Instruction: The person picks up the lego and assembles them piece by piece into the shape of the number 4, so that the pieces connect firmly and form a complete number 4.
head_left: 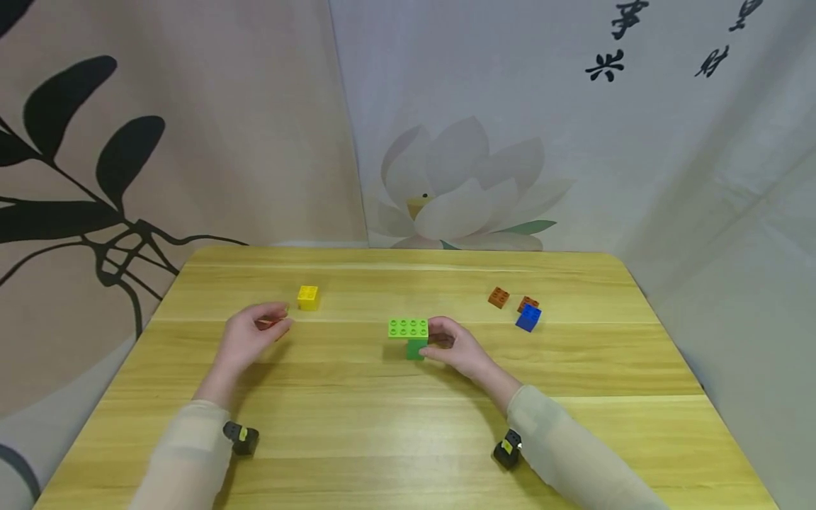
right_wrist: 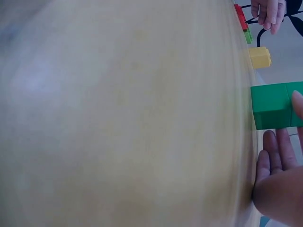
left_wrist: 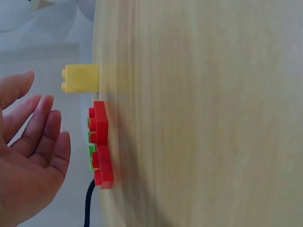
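My right hand (head_left: 460, 348) pinches a stack of dark green building blocks (right_wrist: 272, 106) between thumb and fingers. A lime green eight-stud block (head_left: 408, 328) lies across the top of this stack, overhanging to the left. Over on the left, my left hand (head_left: 252, 334) hovers with its fingers loosely bent and nothing between them. Beside it two red blocks (left_wrist: 100, 127) lie on the table, with a little light green showing behind them. In the head view the left hand mostly hides these. A yellow block (head_left: 308, 298) stands just beyond the left fingertips.
Two orange-brown blocks (head_left: 499, 297) lie at the back right, one partly covered by a tilted blue block (head_left: 528, 318). The wooden table (head_left: 382, 439) ends at a back edge, with printed cloth (head_left: 268, 127) hanging behind it. A small black camera sits on each wrist.
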Motion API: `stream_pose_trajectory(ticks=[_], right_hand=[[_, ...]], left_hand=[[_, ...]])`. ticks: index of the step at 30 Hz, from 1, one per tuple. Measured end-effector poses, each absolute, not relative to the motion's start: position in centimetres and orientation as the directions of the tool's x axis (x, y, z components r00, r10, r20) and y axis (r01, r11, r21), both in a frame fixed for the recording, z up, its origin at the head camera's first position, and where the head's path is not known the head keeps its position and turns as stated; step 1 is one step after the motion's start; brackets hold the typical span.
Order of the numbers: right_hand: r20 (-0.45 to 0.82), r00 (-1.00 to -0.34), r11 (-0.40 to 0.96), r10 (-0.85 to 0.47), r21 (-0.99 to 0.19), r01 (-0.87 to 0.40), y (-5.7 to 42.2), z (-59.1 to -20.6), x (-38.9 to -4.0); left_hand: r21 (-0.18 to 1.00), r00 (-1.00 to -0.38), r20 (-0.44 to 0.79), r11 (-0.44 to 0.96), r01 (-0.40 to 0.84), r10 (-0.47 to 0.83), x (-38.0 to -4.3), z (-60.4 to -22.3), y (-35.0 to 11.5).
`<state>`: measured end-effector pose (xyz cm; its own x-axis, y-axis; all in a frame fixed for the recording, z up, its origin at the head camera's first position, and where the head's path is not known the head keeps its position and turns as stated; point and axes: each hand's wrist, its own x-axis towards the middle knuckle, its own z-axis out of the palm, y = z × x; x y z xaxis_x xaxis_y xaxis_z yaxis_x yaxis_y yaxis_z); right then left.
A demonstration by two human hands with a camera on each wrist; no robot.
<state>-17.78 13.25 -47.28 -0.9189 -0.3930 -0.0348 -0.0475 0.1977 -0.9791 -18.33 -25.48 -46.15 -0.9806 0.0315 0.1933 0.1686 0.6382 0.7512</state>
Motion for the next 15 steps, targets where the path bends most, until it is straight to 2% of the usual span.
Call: stream_pose_trajectory(ticks=[7, 15], right_hand=[[-0.035, -0.921, 0.199, -0.388, -0.979, -0.047, 13.6, -49.5, -18.7], [-0.020, -0.924, 0.162, -0.381, -0.986, -0.046, 13.9, -49.1, -18.5]], left_hand=[[0.739, -0.980, 0.195, 0.653, 0.165, 0.027, -18.6, -45.8, -26.0], [0.713, -0.975, 0.220, 0.678, 0.180, 0.027, -19.3, -45.9, -26.9]])
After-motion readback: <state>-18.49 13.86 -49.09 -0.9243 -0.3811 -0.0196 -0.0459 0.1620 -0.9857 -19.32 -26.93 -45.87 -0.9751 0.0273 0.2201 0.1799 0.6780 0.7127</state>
